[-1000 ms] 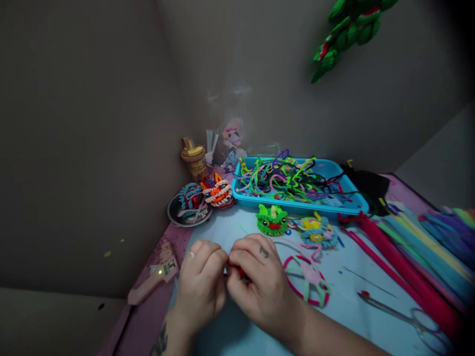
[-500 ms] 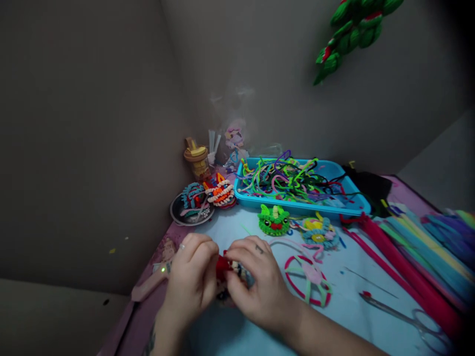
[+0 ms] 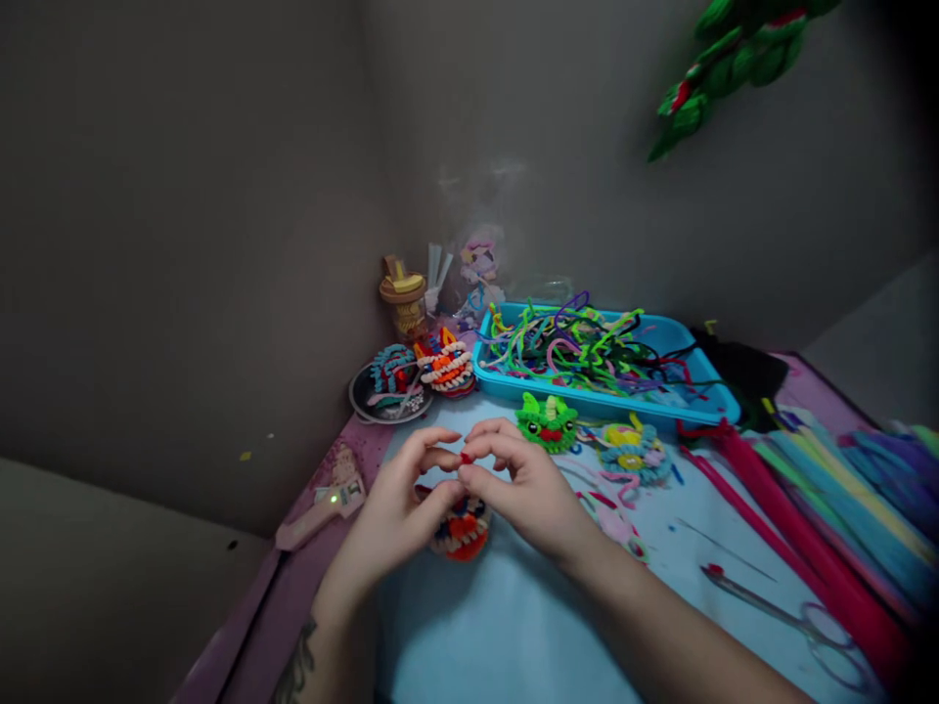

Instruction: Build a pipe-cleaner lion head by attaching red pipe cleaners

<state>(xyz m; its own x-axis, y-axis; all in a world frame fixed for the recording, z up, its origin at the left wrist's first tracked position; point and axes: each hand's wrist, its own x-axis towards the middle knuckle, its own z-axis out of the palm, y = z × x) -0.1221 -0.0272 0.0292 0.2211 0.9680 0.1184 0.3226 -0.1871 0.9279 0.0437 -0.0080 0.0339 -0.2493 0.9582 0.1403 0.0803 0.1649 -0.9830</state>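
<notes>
My right hand [image 3: 524, 484] pinches a small red piece [image 3: 467, 458] between thumb and fingertips. Facing it, my left hand [image 3: 415, 489] is open and curved, its thumb apart from the fingers and its fingertips close to the red piece. Below both hands is an orange, cream and blue pipe-cleaner animal head [image 3: 462, 538], partly covered by my fingers; whether my left thumb touches it I cannot tell. A green pipe-cleaner dragon head [image 3: 547, 423] sits just beyond my right hand. Beside that lies a blue and yellow pipe-cleaner piece [image 3: 631, 452].
A blue tray [image 3: 587, 399] of pipe-cleaner scraps stands at the back. Scissors [image 3: 788, 614] and pipe-cleaner bundles [image 3: 851, 489] lie right. On the left are a glue gun [image 3: 319, 513], a metal bowl [image 3: 367, 409] and an orange pipe-cleaner head [image 3: 446, 362]. A lidded cup [image 3: 406, 303] stands behind.
My hands have opened from a close grip around the red piece, and the left fingers have spread. The orange head beneath now shows more. The whole view has shifted slightly.
</notes>
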